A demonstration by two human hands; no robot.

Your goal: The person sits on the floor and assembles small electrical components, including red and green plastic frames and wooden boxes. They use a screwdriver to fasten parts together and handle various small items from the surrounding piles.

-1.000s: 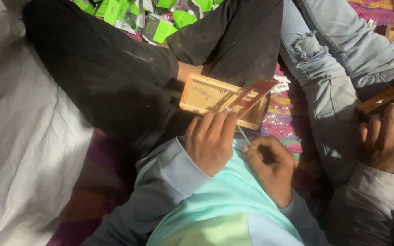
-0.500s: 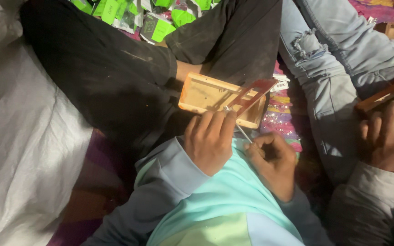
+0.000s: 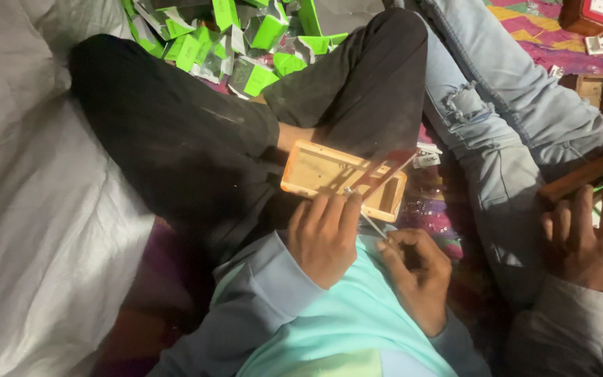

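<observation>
the wooden box [image 3: 329,178] rests on the lap at twelve o'clock of the left hand [image 3: 324,241], whose fingers press its near edge; the right hand [image 3: 417,269] pinches a thin screwdriver [image 3: 371,225]; its tip could slip off and jab those fingers.

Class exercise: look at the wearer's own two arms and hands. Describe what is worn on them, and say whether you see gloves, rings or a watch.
Both arms wear long grey sleeves with ribbed cuffs, joined to a mint-green top. The left hand and right hand are bare: no gloves. No ring or watch shows.
</observation>
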